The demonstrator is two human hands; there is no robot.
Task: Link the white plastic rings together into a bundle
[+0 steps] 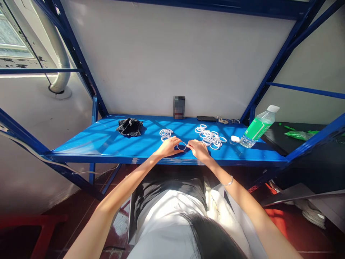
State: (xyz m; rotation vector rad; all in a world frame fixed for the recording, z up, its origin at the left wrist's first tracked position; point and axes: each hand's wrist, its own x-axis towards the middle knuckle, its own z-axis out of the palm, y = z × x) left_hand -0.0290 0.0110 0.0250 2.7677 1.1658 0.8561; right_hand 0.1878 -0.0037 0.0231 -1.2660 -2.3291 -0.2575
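Near the front edge of the blue shelf, my left hand [170,146] and my right hand [198,149] pinch one thin white ring [182,150] from opposite sides. Its round loop shows between my fingertips. A small cluster of similar white rings [165,132] lies just beyond my left hand. Behind and to the right of my right hand is a larger, loose heap of white rings [211,136], partly overlapping one another. Whether the held ring is soft or stiff, I cannot tell.
On the blue shelf [102,144] are a crumpled black plastic bag [129,127], a blurred dark upright object [179,108], a black phone [206,118], a coiled cable [229,121], a small white case [235,139] and a tilted green-labelled bottle [257,128]. Blue metal posts [78,54] frame both sides.
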